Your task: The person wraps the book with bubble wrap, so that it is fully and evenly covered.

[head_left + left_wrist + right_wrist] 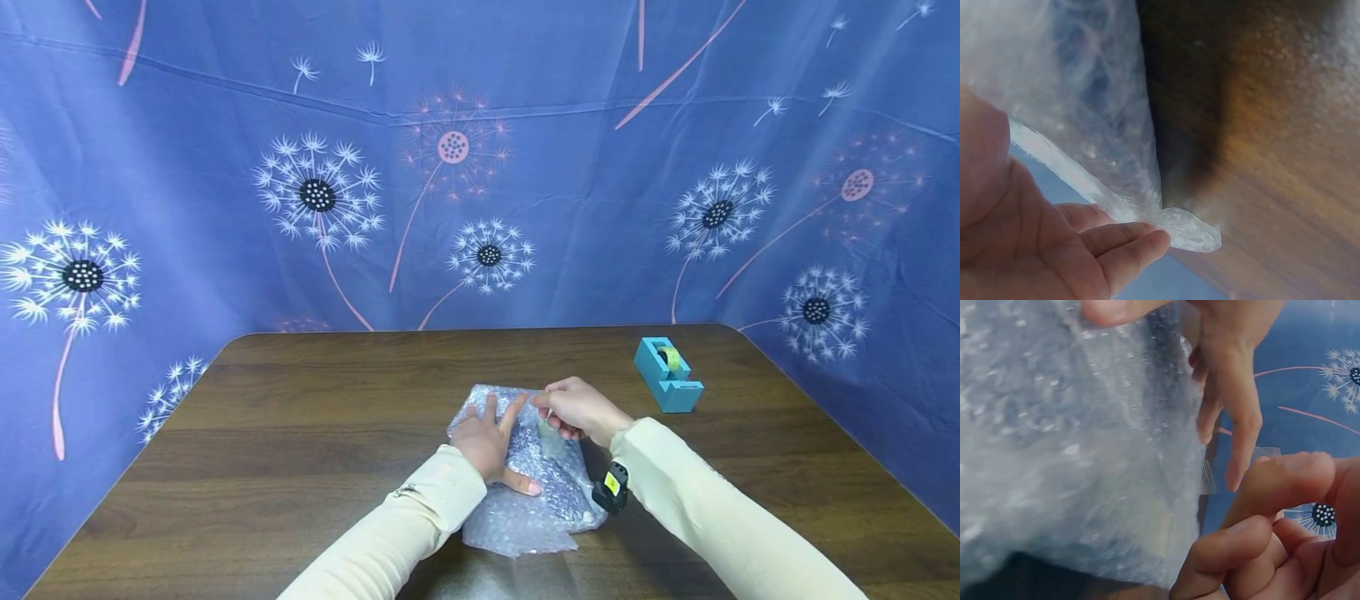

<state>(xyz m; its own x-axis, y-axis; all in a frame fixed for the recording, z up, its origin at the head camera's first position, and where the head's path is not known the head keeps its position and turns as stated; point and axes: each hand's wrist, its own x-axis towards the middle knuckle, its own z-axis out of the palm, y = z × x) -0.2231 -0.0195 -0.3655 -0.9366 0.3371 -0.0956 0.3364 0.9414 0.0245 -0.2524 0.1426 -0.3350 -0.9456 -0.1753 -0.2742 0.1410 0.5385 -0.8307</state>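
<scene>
A flat package in clear bubble wrap (558, 475) lies on the table, with a loose flap of wrap at its near end. My left hand (480, 446) presses on its left part, palm down and fingers spread. In the left wrist view, the fingers reach along a folded edge of the bubble wrap (1091, 119). At the package's far right corner is my right hand (581, 408), fingers curled. The right wrist view shows it pinching a small strip of clear tape (1267, 452) between thumb and forefinger. What the wrap encloses is blurred, bluish in places.
A light-blue tape dispenser (667, 383) with a yellowish roll stands at the table's back right, beyond the right hand. The brown wooden table (322, 417) ends at a blue dandelion-print cloth (570, 208). A black wrist device (611, 487) sits at the right cuff.
</scene>
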